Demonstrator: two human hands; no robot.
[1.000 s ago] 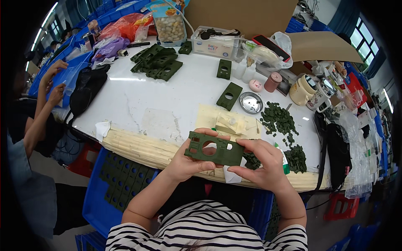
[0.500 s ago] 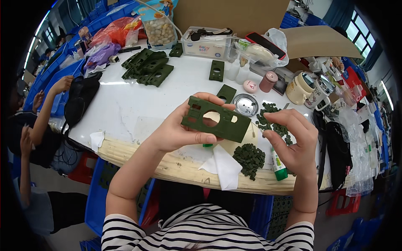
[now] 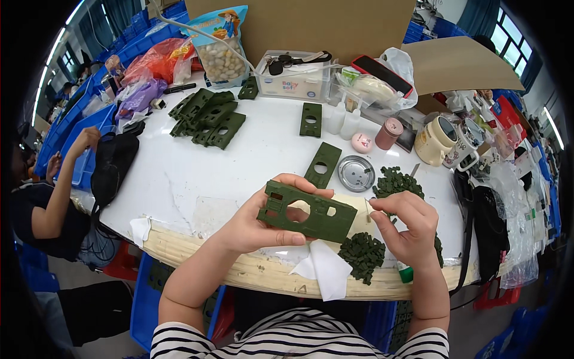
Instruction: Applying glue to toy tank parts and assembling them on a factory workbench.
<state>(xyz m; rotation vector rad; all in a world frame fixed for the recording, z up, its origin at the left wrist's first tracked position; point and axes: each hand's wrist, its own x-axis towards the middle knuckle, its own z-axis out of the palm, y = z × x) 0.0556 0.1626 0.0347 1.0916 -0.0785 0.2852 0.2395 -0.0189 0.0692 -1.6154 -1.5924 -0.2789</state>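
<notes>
My left hand (image 3: 269, 221) grips a dark green plastic plate (image 3: 323, 216) by its left end, thumb on the near edge. The plate has a large round hole, a smaller square one and raised details. Just right of it, the fingertips of my right hand (image 3: 406, 224) close on a thin stick (image 3: 368, 210) above a pale yellow pad (image 3: 360, 202). Below lies a heap of small dark green pieces (image 3: 362, 256); another heap (image 3: 399, 184) is beyond my right hand. A glue stick's green part (image 3: 405, 273) shows partly behind my right wrist.
Similar green plates (image 3: 323, 166) lie ahead, with a stack (image 3: 209, 116) far left. A round metal dish (image 3: 356, 173), pink jar (image 3: 388, 133), mugs (image 3: 434, 140) and small bottles (image 3: 351, 122) stand at the right. White cloth (image 3: 326, 272) hangs at the front edge. Another person's hand (image 3: 86, 140) is at left.
My right hand's fingers, apart before, have come together at the thin stick. The view has shifted, and the plate in my left hand sits lower in the picture.
</notes>
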